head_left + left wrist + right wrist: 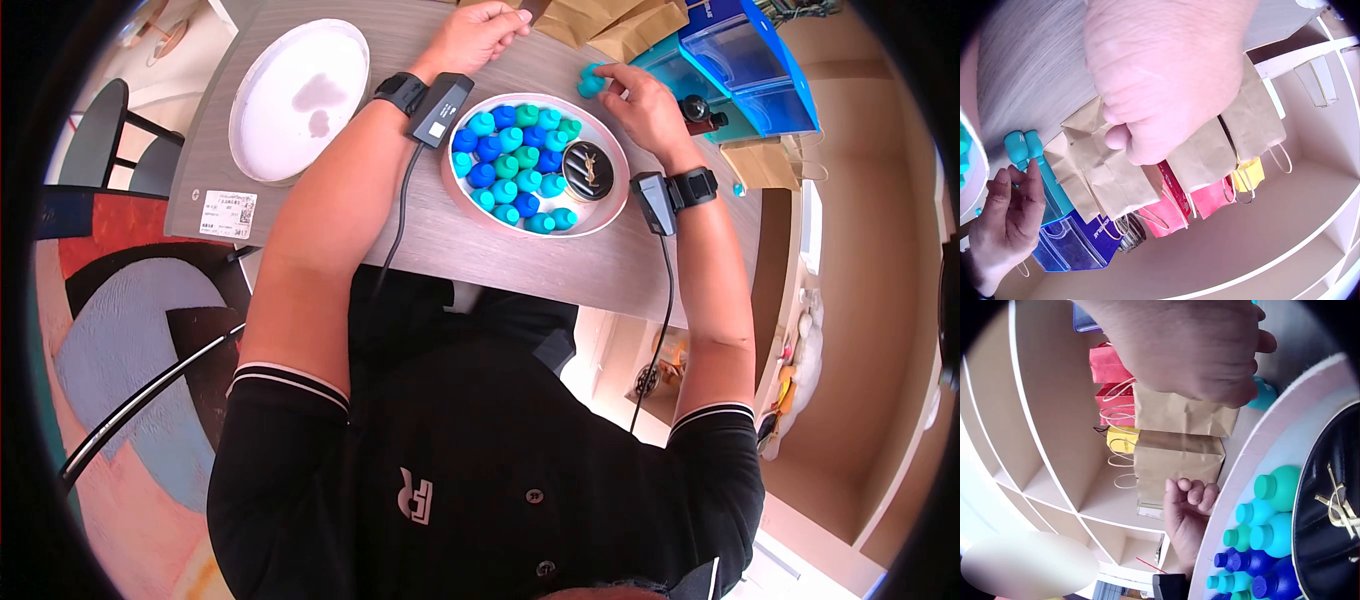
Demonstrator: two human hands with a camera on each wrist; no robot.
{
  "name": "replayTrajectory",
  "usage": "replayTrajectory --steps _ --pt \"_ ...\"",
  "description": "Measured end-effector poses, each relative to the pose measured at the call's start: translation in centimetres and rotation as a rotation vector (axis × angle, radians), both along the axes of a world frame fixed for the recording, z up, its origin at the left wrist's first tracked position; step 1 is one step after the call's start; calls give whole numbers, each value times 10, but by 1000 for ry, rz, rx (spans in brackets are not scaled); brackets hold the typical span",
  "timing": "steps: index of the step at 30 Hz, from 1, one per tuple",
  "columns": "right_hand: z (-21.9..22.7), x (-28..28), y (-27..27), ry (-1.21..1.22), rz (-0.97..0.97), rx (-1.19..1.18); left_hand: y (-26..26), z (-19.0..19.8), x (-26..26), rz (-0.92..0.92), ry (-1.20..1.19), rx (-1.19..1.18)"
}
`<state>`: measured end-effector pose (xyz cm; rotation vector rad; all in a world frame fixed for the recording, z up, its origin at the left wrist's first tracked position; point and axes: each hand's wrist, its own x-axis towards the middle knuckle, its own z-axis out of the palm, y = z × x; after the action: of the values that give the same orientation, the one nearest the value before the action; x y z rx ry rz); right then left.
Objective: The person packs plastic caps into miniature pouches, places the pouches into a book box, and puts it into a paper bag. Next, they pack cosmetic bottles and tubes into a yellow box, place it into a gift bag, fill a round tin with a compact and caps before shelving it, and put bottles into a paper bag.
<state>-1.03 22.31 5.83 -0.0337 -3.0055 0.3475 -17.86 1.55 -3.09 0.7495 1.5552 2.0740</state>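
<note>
Near the paper bags [640,30], my left hand [485,35] hovers at the back of the table with loosely curled fingers and nothing visible in them. My right hand [645,110] reaches to two teal bottles [1016,147] on the table, its index fingertip right at their necks and the thumb apart from it. Between my forearms stands a round pink-rimmed tray [625,205]. Several small blue, turquoise and green bottles [505,165] fill its left and middle part. A round black case [588,170] with a gold emblem lies at its right side.
A white round tray [275,110] with grey patches stands at the left. Blue clear-fronted boxes [745,60] and a dark small bottle [700,108] are beyond my right hand. Red bags [1163,215] and a yellow bag [1249,175] stand behind the brown ones. Cables run from both wrists.
</note>
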Motion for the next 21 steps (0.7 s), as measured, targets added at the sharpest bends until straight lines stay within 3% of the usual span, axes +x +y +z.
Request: replayTrajectory --steps 6,9,10,12,13,15,21 --pt "-7 6 -3 119 30 -34 2 -4 -2 -6 26 22" --pt "28 36 -19 104 -113 -325 2 -4 -2 -10 1 21" --pt "39 49 -25 102 -114 -326 2 -4 -2 -11 -1 19" --pt "57 75 -33 21 -95 -536 4 -6 -2 14 25 15" --pt "63 86 -38 23 -103 -536 6 -7 -4 5 25 15" --pt "70 105 -48 -194 -3 -588 6 -9 -6 -19 43 45" --pt "51 116 -69 -174 132 -139 1 -4 -2 1 -1 34"
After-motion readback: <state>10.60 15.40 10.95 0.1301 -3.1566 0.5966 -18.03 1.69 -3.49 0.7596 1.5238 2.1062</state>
